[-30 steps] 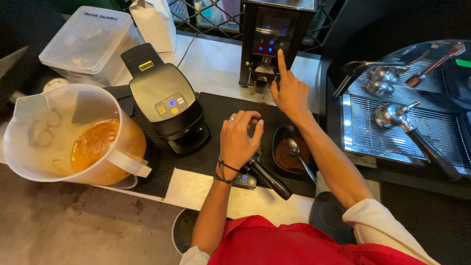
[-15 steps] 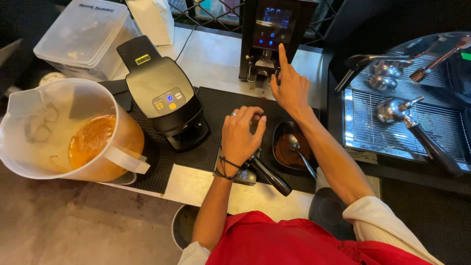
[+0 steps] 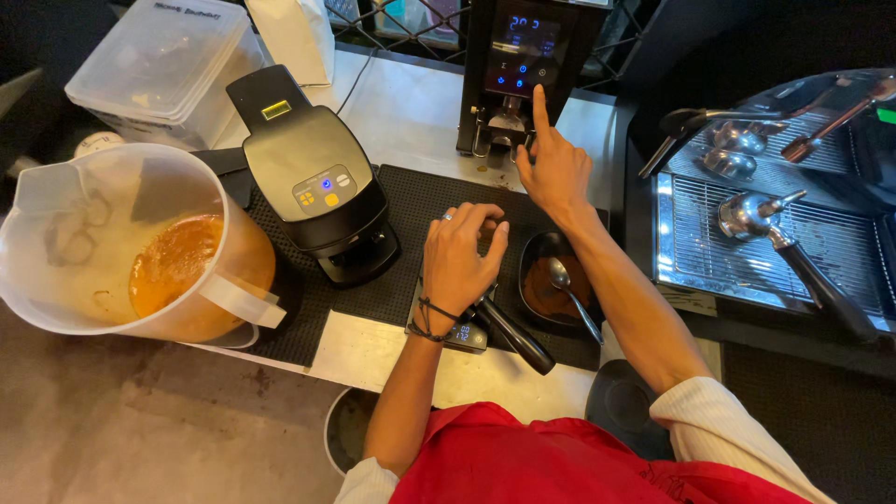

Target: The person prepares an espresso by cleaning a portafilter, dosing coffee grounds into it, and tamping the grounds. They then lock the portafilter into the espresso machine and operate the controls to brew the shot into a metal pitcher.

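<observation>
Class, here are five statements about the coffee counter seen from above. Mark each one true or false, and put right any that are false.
1. The right hand points its index finger at the lit panel of the coffee grinder. True.
2. The left hand lies flat on the bare counter. False: it is curled over a portafilter set on a small scale.
3. A spoon rests in the dark bowl of brown grounds. True.
4. The clear pitcher is filled with milk. False: it holds an orange-brown liquid.
5. The lidded plastic box stands on the drip tray. False: it stands at the counter's far left.
</observation>
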